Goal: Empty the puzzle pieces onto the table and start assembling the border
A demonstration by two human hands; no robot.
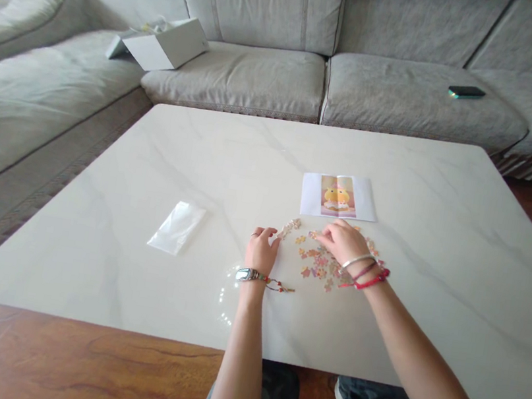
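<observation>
Small jigsaw puzzle pieces (319,264) in pale pink, yellow and tan lie loosely scattered on the white marble-patterned bench (412,188), between the two hands and mostly just below the right hand (342,243). A small clump of pieces (288,227) sits just beyond the left hand (262,250), close to its fingers. The right hand is palm down over the scatter, its fingers loosely extended and curving down, with the fingertips (316,236) at the pieces; whether they pinch one cannot be told. The left hand is curled, its fingers bent toward the pieces, and it shows no clear hold on anything, though its grip is partly hidden. A silver bangle and red cord bracelets (365,271) circle the right wrist, and a metal-faced band with a beaded cord (248,275) circles the left. Just beyond the right hand lies a printed sheet (339,197) showing a yellow cartoon figure on pink. Well to the left of the left hand lies a flat clear plastic bag (176,227). Far ahead of both hands, a grey fabric sofa (243,83) holds a white box (164,44) on its seat, and a phone (466,92) rests on the cushion further right.
</observation>
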